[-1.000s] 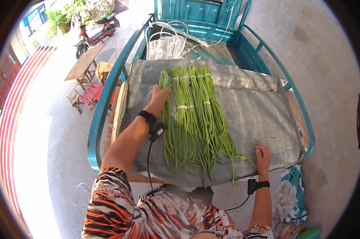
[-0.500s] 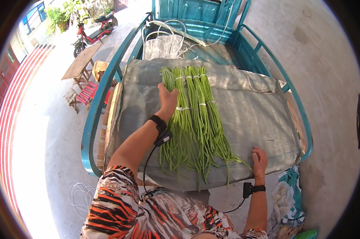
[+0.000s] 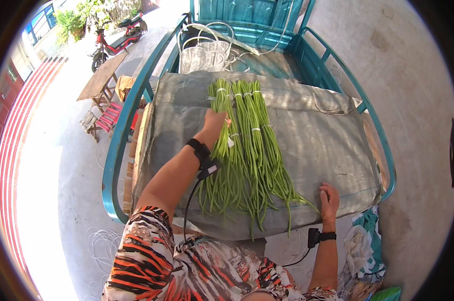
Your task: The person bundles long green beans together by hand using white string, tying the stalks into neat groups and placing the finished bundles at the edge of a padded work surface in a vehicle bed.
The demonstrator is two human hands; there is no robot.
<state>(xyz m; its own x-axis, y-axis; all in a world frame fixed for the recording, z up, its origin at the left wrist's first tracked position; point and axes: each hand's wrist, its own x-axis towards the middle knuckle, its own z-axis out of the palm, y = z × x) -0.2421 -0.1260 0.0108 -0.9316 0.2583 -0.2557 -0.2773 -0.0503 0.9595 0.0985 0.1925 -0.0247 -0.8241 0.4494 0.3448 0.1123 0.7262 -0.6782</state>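
Note:
Several bundles of long green yard-long beans (image 3: 255, 135) lie side by side on a grey sheet (image 3: 317, 145), bound with white ties near their upper ends and partway down. My left hand (image 3: 215, 123) is closed round the upper part of the leftmost bean bundle (image 3: 220, 98). White tie ends (image 3: 231, 142) show just below that hand. The loose bean tails fan toward me. My right hand (image 3: 329, 200) holds nothing; it rests at the sheet's near right edge, fingers loosely curled and thumb apart, beside the tip of a stray bean.
A teal metal rail (image 3: 117, 150) runs along the cart's left, another rail (image 3: 375, 120) along its right. Clear plastic bags or baskets (image 3: 204, 56) stand in the cart bed behind. Cloth and sacks (image 3: 362, 246) lie on the ground at lower right. A wooden bench (image 3: 101, 80) stands at left.
My left hand has shifted slightly right and down with the leftmost bundle, which now lies closer against its neighbour with its ties showing. The right hand has hardly moved.

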